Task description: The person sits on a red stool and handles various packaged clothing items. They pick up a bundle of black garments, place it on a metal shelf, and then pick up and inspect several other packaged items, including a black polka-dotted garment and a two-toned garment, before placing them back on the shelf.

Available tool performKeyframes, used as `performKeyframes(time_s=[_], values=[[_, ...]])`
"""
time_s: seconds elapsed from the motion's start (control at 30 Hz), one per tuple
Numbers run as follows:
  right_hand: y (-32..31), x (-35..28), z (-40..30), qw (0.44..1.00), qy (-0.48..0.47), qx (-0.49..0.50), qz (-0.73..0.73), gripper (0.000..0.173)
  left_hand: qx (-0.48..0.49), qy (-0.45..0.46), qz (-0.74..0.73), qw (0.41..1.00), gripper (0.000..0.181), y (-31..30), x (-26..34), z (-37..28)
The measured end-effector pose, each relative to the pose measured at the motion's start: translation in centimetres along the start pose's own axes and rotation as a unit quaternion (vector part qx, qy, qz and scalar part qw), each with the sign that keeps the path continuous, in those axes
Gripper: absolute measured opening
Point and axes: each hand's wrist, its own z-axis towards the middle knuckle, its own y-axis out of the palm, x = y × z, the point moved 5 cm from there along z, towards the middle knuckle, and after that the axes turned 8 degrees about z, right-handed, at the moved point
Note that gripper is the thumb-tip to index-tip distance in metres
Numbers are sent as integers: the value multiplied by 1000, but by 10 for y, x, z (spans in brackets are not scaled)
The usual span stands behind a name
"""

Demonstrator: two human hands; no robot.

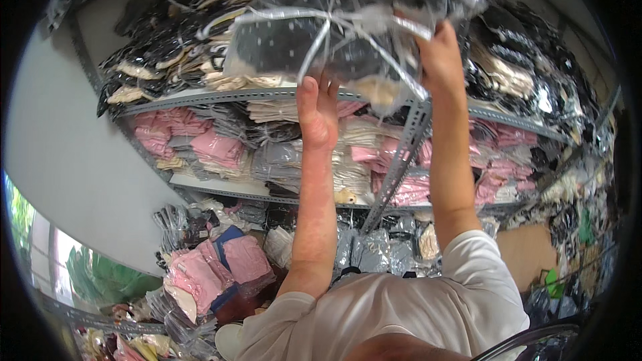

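Note:
Raised in front of me is a bundle of dark, white-dotted packs [281, 47] in clear plastic, tied with crossing white straps. The bundle's top runs out of the picture. My right hand [441, 55] grips its right side near a strap, with some fingers hidden behind the plastic. From below, my left hand [318, 110] supports the lower edge, thumb upright and fingertips partly covered by the bundle. Behind it, the upper metal shelf [210, 99] carries heaps of black and cream bagged goods [150, 67].
Pink, grey and cream bagged garments [215, 148] fill the lower shelf. A slotted metal post [401, 170] slants between the bays. By my left side lie pink packs [200, 276] and loose plastic bags. At right are a cardboard piece [526, 253] and more bagged goods.

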Motion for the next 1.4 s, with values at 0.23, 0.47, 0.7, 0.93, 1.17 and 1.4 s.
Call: performKeyframes(time_s=[0.23, 0.47, 0.7, 0.93, 1.17, 1.4], values=[[-106, 32, -102, 980, 98, 150, 82, 33, -4, -122, -65, 990, 55, 53, -53, -54], [-176, 21, -142, 967, 103, 189, 137, 27, -1, -236, -77, 969, 46, 78, -114, -84], [-206, 27, -155, 918, 135, 41, 370, 29, -11, -184, -27, 982, 37, 87, -125, -92], [-210, 32, -162, 951, 172, 102, 238, 32, 41, -166, 13, 985, 31, 81, -127, -104], [-218, 41, -163, 930, 149, 153, 300, 24, 23, -148, 56, 987, 31, 99, -121, -113], [-248, 72, -175, 902, 198, 161, 349, 31, -26, -127, 81, 988, 42, 120, -125, -128]])
